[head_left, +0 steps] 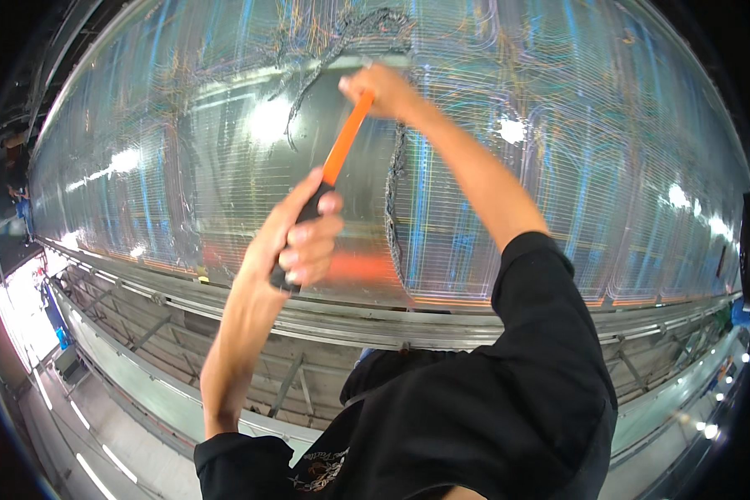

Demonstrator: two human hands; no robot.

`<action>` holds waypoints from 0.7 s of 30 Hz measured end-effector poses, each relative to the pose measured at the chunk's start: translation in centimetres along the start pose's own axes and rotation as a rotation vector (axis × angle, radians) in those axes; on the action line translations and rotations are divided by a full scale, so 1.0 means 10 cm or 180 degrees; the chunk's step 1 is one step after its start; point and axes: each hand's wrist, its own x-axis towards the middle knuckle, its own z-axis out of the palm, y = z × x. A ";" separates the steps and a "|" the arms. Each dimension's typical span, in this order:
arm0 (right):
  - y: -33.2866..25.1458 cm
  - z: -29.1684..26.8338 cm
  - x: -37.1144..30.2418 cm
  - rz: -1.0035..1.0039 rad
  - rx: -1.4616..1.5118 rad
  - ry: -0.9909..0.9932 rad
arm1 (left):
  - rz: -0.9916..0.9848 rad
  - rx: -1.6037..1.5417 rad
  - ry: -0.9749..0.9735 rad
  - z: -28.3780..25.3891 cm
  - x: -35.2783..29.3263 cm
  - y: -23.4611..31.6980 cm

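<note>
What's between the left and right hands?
The head view shows an orange bar running from the left hand up to the right hand.

Blk short-slv. tee (483,417), approx. 5 o'clock; pale floral print (321,472) w/ lettering, btwn. 6 & 7.

The one piece of lettering that shows is printed on the front of the black shirt (508,392), lower in the view than both the left hand (304,237) and the right hand (382,90), on the left hand's side of the chest, beside the left sleeve. It is a short, curved line of small pale letters (325,456), set right against a leafy ornament (321,477) in white and tan. Folds of cloth, the slant and the small size keep the whole wording from being read with certainty.
</note>
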 end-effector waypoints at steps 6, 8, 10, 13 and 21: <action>-1.79 0.78 -1.31 0.0067 0.0287 -0.0308 | -0.0457 -0.0266 0.0305 -1.17 -1.35 -1.37; -2.39 1.13 -1.83 -0.0023 0.0308 -0.0321 | -0.0511 -0.0323 0.0645 -1.42 -1.82 -1.98; -2.87 1.21 -2.35 0.0023 0.0336 -0.0446 | -0.0623 -0.0160 0.0887 -1.61 -2.07 -2.51; -3.25 1.05 -3.08 0.0133 0.0447 -0.0508 | -0.0744 0.0454 0.1018 -1.70 -2.18 -3.09; -3.34 0.68 -3.80 0.0170 0.0293 -0.0802 | -0.0451 0.1140 0.1202 -1.69 -2.01 -3.84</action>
